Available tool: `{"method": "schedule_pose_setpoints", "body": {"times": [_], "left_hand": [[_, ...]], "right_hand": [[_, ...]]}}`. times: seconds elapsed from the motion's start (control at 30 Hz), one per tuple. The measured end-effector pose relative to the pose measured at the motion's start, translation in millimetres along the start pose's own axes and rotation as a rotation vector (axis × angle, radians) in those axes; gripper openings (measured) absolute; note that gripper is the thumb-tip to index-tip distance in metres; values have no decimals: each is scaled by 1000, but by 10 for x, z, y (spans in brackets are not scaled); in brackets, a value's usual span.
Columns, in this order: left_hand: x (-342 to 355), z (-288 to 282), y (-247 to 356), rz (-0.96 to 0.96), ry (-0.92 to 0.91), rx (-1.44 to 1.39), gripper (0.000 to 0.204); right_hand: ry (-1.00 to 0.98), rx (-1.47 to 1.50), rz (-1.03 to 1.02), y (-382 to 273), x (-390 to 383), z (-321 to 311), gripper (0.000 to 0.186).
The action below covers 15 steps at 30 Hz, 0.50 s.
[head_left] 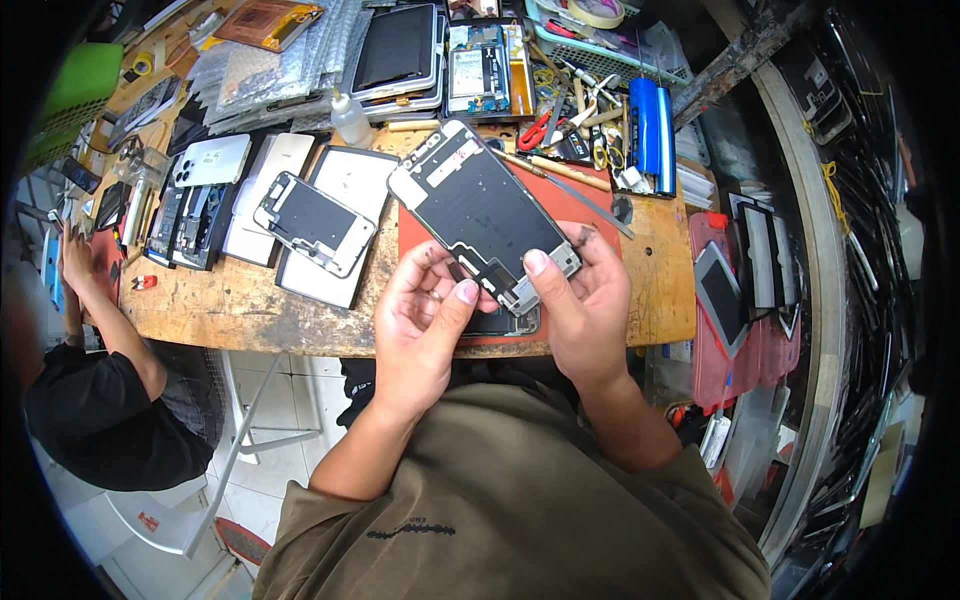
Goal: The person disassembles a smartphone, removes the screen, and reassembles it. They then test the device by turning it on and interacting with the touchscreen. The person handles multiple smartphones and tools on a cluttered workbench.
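Note:
A phone screen assembly [490, 205], its dark back side up with silvery edges and a flex cable, is held tilted above the red mat [410, 222]. My left hand [420, 335] grips its lower left edge, the thumb beside the flex cable. The lower right corner lies in my right hand [588, 310], thumb pressed on the metal end. Below the hands, part of another phone [497, 322] shows on the mat; the rest is hidden. To the left, a similar phone screen [318, 226] rests on an open white box [310, 283].
An opened phone [195, 220] and a white phone back [213, 160] lie farther left. A clear dropper bottle [350, 120], red-handled pliers [535, 132] and a blue cylinder [652, 135] stand or lie behind. A co-worker [95, 410] sits at far left.

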<state>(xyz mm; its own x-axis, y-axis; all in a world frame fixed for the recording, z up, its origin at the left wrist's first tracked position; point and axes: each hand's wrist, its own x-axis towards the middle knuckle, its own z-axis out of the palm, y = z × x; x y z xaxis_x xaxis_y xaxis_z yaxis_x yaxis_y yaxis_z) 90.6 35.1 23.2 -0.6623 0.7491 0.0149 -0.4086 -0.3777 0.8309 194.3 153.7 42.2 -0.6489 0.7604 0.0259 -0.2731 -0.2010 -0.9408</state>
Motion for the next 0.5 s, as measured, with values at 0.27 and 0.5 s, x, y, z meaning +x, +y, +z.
{"method": "schedule_pose_setpoints", "body": {"times": [0.27, 0.5], "left_hand": [[-102, -58, 42, -131, 76, -14, 53], [-302, -311, 281, 334, 237, 866, 19]], "right_hand": [[-74, 157, 175, 43, 143, -184, 29], [-310, -427, -50, -85, 499, -609, 23]]}}
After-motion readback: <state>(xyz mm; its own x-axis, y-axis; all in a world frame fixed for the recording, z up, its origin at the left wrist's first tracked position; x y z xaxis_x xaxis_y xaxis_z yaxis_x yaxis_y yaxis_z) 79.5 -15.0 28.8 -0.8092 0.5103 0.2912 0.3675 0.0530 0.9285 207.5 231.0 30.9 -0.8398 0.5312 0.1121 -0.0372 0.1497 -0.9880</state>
